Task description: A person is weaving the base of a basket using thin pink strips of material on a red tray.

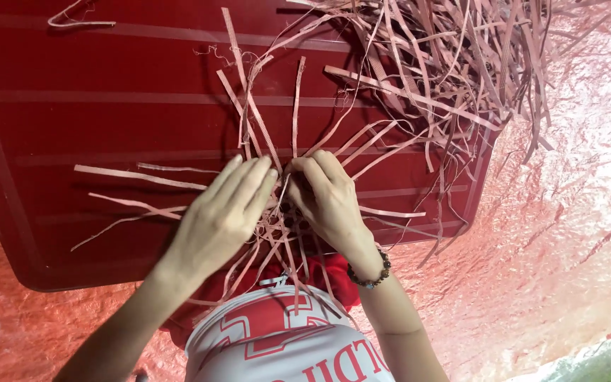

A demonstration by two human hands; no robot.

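Head view, left hand (222, 212), right hand (327, 198) pinching woven strips (284, 233), red tray (107, 113)

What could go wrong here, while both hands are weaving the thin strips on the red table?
1. The left hand and right hand press one small woven patch; if either lifts, the loose strips may spring apart.
2. The tangled pile of strips touches the working strands, so pulling one might drag others.
3. Ends hanging over the red table edge could snag on clothing.
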